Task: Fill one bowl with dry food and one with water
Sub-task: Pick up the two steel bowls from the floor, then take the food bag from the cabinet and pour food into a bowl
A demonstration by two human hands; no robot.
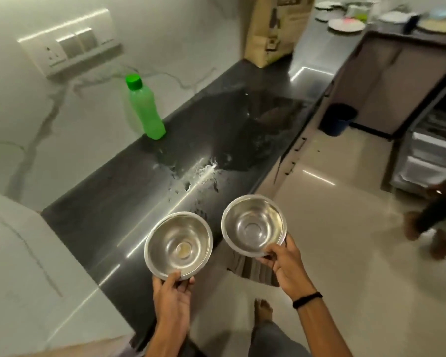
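Observation:
I hold two empty steel bowls over the near edge of a dark counter [129, 191]. My left hand [171, 292] grips the near rim of the left bowl [178, 244], thumb on top. The right bowl [254, 225] is pinched at its near rim by my right hand [285, 264], and it hangs past the counter's edge. A green capped bottle [144, 108] stands upright at the back of the counter by the marble wall. A brown paper bag [276, 27] stands at the counter's far end.
Wet patches and white specks [204, 173] mark the counter's middle. A switch panel [70, 45] sits on the wall. A dark bin [339, 119] stands on the floor by a cabinet. Another person's legs [433, 222] are at the right. Plates [345, 24] lie on the far surface.

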